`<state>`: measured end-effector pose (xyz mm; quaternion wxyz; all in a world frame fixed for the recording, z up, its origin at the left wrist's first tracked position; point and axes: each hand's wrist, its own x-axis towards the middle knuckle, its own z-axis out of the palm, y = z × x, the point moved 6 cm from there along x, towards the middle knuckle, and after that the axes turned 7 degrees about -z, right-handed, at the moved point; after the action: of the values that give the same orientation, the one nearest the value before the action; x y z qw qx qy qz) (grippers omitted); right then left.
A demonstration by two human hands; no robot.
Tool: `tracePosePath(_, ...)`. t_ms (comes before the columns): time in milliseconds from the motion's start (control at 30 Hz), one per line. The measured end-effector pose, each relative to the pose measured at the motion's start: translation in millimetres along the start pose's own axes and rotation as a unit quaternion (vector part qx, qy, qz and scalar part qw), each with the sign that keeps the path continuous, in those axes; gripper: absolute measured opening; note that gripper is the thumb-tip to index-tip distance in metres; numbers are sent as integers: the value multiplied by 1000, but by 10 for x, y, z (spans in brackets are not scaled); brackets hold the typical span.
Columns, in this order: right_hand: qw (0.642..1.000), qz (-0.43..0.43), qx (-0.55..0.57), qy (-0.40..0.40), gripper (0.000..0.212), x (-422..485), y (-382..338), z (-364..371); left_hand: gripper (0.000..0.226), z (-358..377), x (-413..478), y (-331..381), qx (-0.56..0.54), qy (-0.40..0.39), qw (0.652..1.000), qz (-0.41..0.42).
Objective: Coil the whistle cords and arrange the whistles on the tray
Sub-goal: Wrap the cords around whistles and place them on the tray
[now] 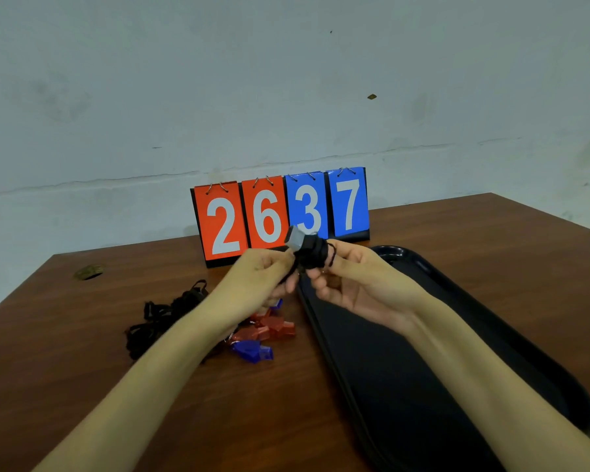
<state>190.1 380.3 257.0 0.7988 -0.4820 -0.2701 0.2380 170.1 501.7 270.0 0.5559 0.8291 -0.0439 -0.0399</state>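
I hold a grey whistle (295,240) up above the table, its black cord (315,255) wound in turns around its body. My left hand (261,277) grips the whistle from below. My right hand (348,284) pinches the cord's loose end beside the coil. Both hands hover over the near-left rim of a long black tray (406,369). On the table under my left forearm lie red whistles (269,330) and a blue whistle (252,350), with a tangle of black cords (164,321) to their left.
A flip scoreboard (280,212) reading 2637 stands at the back of the brown wooden table (82,352), against a pale wall. A round grommet hole (89,271) sits at the table's far left.
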Motion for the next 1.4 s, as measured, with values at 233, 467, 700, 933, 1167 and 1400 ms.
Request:
tracePosePath(233,990,-44,24,130,6,19,-1,-196,35,79,65,-95,31,69,996,42)
tracePosePath(467,938,-94,-191,273,11,-37,-76,-357,21,36,3,31,237,127,960,77)
tracePosePath(700,843,-169,-427,281,14,-86,-160,-244,22,-18,-147,240,351,214,900,146)
tracePosePath(933,811,-191,-489,260,17,-93,-128,-149,18,-121,-253,294,205,293,921,155)
tracePosePath(1167,808,-203,-486,264,17,-103,-131,-112,18,-47,-288,308,172,311,916,188)
tracePosePath(1400,802,-202,-486,283,16,-126,-122,-126,19,-38,-230,251,207,299,913,186)
